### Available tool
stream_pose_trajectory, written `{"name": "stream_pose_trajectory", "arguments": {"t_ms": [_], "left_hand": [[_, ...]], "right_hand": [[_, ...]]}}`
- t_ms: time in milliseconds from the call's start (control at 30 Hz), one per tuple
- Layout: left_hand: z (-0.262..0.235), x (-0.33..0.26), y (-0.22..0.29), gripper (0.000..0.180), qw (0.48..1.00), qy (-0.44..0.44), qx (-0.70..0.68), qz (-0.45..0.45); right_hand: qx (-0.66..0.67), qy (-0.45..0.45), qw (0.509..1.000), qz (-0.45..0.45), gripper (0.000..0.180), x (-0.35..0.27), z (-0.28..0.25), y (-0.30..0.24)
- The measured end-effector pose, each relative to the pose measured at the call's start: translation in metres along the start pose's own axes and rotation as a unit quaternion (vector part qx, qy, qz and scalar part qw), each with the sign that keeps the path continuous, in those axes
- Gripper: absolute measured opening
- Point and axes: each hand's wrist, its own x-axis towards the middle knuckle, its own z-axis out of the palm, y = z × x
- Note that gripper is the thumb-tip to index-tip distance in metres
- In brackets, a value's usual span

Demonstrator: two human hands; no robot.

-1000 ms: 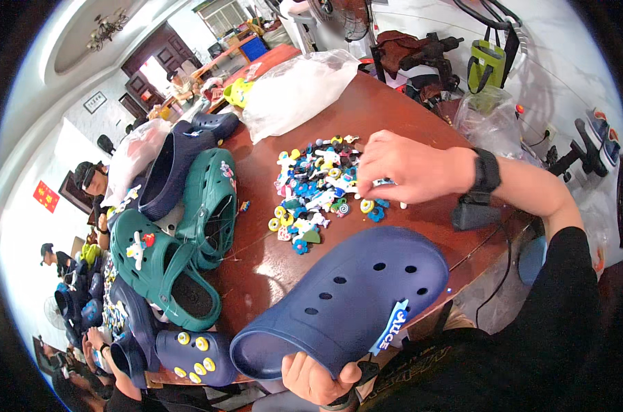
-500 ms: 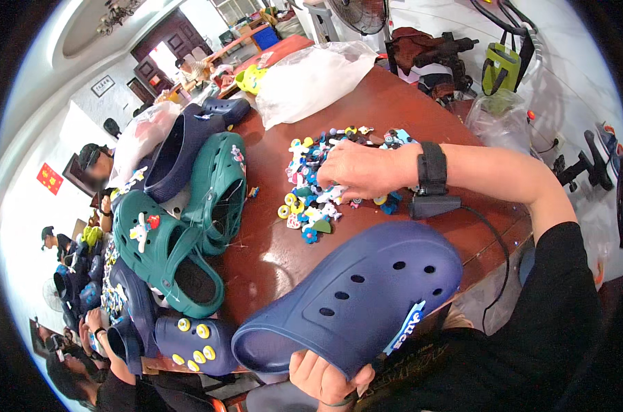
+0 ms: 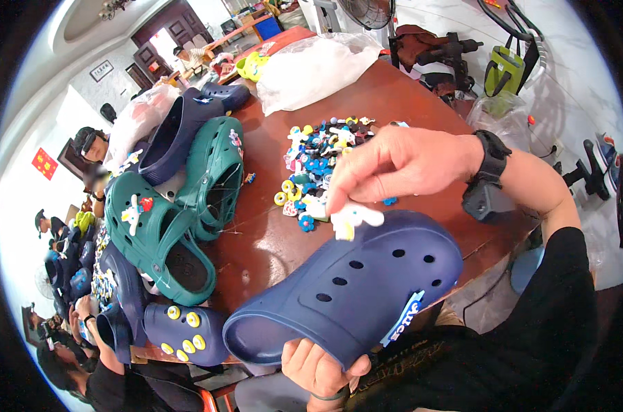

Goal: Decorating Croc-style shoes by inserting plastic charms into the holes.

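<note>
My left hand [image 3: 318, 367] grips the heel edge of a navy blue clog [image 3: 353, 288] with round holes, held above the table's near edge. A blue and white lettered charm [image 3: 403, 318] sits on the clog's side. Above the clog's upper, my right hand [image 3: 401, 168] pinches a white cartoon-figure shoe charm [image 3: 355, 218] between thumb and fingers. Partly behind that hand lies a pile of small colourful shoe charms [image 3: 318, 161] on the red-brown table [image 3: 263, 206].
To the left lie green clogs [image 3: 157, 230] with charms and a navy clog [image 3: 188, 333] with yellow round charms. A clear plastic bag [image 3: 318, 72] rests at the table's far end. Other people [image 3: 92, 147] sit on the left side. A green bag [image 3: 504, 72] hangs at the right.
My right hand has lifted from the pile toward me, with the white charm now in its fingers. My left hand still holds the navy clog in nearly the same place.
</note>
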Motion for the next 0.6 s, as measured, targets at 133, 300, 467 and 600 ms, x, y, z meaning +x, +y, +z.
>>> {"name": "stream_pose_trajectory", "arguments": {"t_ms": [133,300,467,600], "left_hand": [[0.008,0.001,0.000,0.046,0.999,0.044,0.001,0.001],[0.011,0.005,-0.002,0.053,0.999,0.042,-0.003,-0.011],[0.015,0.008,-0.007,0.056,0.997,0.054,0.034,-0.034],[0.020,0.014,-0.009,0.055,0.997,0.048,0.031,-0.051]], "right_hand": [[-0.058,-0.033,0.992,-0.111,0.024,-0.005,0.014,0.000],[-0.258,0.054,0.946,-0.187,0.019,-0.007,0.027,0.004],[-0.250,0.083,0.948,-0.180,0.013,0.001,0.043,0.012],[-0.291,0.081,0.933,-0.195,0.017,0.004,0.049,0.013]]}}
